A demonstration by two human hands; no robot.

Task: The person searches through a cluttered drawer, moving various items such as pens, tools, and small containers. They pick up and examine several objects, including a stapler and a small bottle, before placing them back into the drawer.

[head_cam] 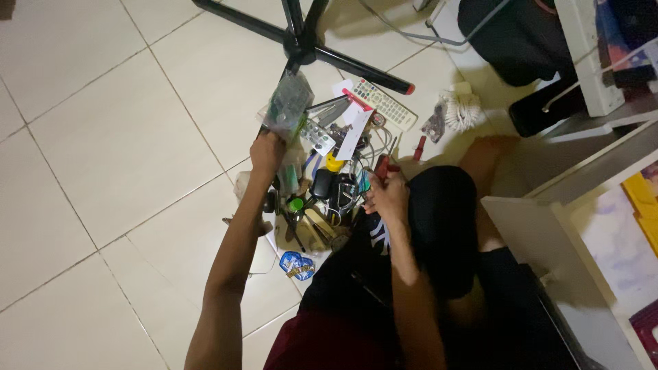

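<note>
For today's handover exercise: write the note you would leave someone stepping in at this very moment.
Left hand: raised over the pile, gripping a clear bag of small parts.
Right hand: closed on a red-handled tool by the knee.
Loose tools and cables lie heaped on the tiled floor; a white remote lies beyond, near the chair base.
Done: bag lifted. Left: the heap remains unsorted.

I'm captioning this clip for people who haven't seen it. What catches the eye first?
The heap of small parts and wires on the tiled floor, in front of the seated person's knees. The left hand lifts a clear bag of greenish parts above it, while the right hand grips a red-handled tool. A white remote control lies just beyond.
</note>
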